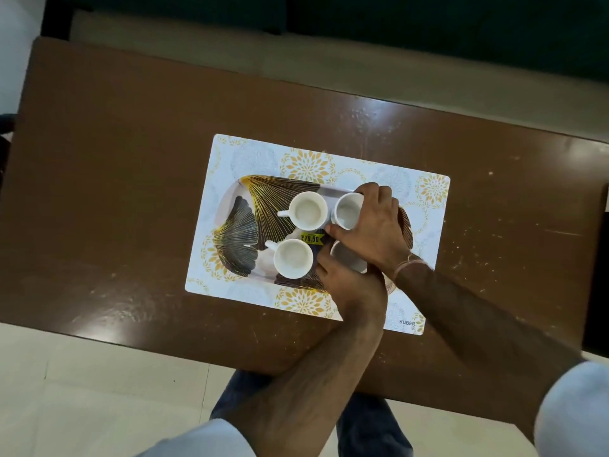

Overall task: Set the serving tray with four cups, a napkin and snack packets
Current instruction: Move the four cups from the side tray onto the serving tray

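Observation:
A serving tray [244, 222] with a gold and black leaf pattern lies on a floral placemat [257, 153]. Two white cups stand free on it: one at the back middle [308, 211] and one at the front [292, 257]. My right hand [372, 222] grips a third white cup [346, 211] at the tray's back right. My left hand [349, 285] reaches under the right wrist and touches a fourth white cup [347, 257] at the front right, mostly hidden. A yellow price sticker [311, 238] sits between the cups. No napkin or snack packets are in view.
The placemat lies on a brown wooden table [115, 192] with a worn, speckled top. The table's near edge runs just in front of my legs. Pale tiled floor [82, 390] lies below, and a dark bench or sofa stands beyond the far edge.

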